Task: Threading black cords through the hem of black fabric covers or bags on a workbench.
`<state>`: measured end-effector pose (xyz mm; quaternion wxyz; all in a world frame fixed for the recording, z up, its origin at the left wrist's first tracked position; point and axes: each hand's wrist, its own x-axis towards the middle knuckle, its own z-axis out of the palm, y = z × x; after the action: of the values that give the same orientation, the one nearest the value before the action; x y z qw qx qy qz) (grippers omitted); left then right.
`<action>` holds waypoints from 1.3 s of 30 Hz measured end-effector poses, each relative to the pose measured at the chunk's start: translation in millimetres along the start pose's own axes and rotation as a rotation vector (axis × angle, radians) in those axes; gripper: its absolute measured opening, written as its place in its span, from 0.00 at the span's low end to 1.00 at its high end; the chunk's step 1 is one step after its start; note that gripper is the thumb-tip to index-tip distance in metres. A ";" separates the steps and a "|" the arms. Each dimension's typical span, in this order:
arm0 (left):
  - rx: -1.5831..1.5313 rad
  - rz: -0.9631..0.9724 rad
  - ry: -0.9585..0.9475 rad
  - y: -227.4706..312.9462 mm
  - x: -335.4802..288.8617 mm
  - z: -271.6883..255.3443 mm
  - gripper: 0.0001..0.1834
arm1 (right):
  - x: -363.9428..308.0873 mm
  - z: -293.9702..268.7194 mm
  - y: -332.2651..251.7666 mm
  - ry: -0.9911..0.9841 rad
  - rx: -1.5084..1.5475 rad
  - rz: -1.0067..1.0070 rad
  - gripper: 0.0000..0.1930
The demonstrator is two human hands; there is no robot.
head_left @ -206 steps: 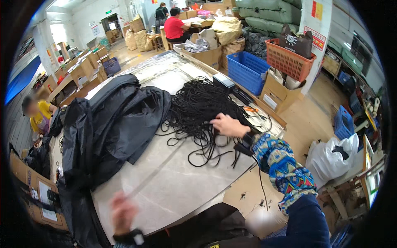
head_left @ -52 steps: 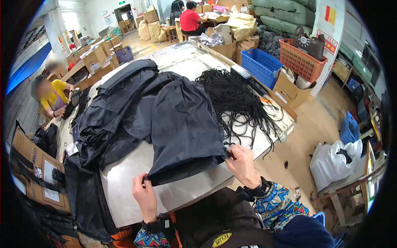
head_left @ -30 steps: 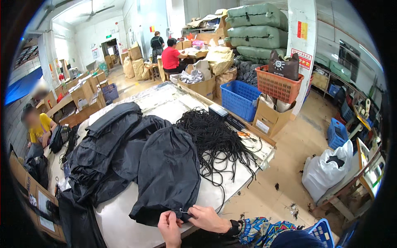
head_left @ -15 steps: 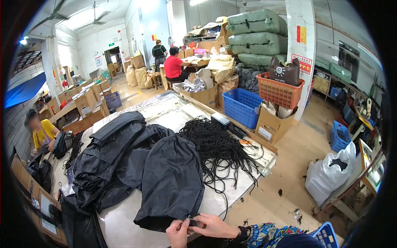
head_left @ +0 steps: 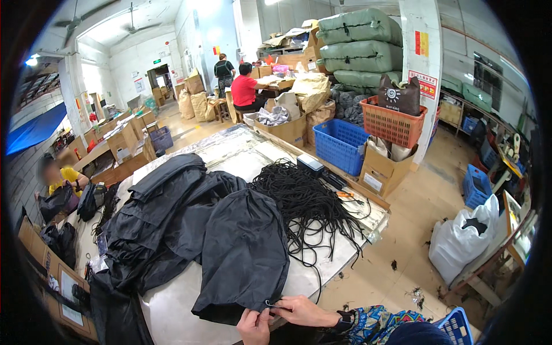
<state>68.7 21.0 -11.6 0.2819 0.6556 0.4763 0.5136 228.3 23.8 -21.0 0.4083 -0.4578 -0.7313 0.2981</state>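
A black fabric drawstring-style bag (head_left: 244,253) lies flat on the white table, its wide hem toward me. At the hem's near right corner my left hand (head_left: 253,326) is closed, pinching the cloth edge. Right beside it, my right hand (head_left: 305,312) is closed on a small thin metal piece (head_left: 268,303), bent like a pin or hook, at the fabric corner. Its exact kind is too small to tell. A heap of black cords (head_left: 305,201) lies behind the bag, one cord trailing down toward my right wrist. More black fabric bags (head_left: 155,224) are piled to the left.
A small blue-topped box (head_left: 310,164) and an orange-handled tool (head_left: 345,194) lie by the table's right edge (head_left: 376,221). Beyond it stand a blue crate (head_left: 342,149) and a cardboard box (head_left: 382,169). A co-worker in yellow (head_left: 63,178) handles black cloth at far left.
My hands stay at the hem corner, and the metal piece now shows more clearly there. The view has shifted slightly. The co-worker in yellow has lifted black cloth.
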 end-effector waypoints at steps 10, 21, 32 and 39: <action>-0.464 -0.491 -0.059 2.0 2.2 -12.5 0.11 | 5.9 -7.0 1.1 -0.183 0.349 0.194 0.12; -0.644 -0.614 -0.107 -9.9 0.4 -7.7 0.09 | 8.3 -8.1 4.9 -0.239 0.775 0.577 0.11; -0.658 -0.631 -0.096 1.6 7.0 -10.4 0.07 | 14.8 3.2 -13.5 0.068 0.871 0.620 0.07; -0.815 -0.770 -0.067 15.6 9.6 -16.3 0.08 | 19.2 18.6 -2.3 0.015 0.858 0.603 0.07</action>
<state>58.8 21.8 10.8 0.6947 0.2882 0.4351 0.4951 206.4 39.3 -22.0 0.4604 -0.4417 -0.3764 0.6718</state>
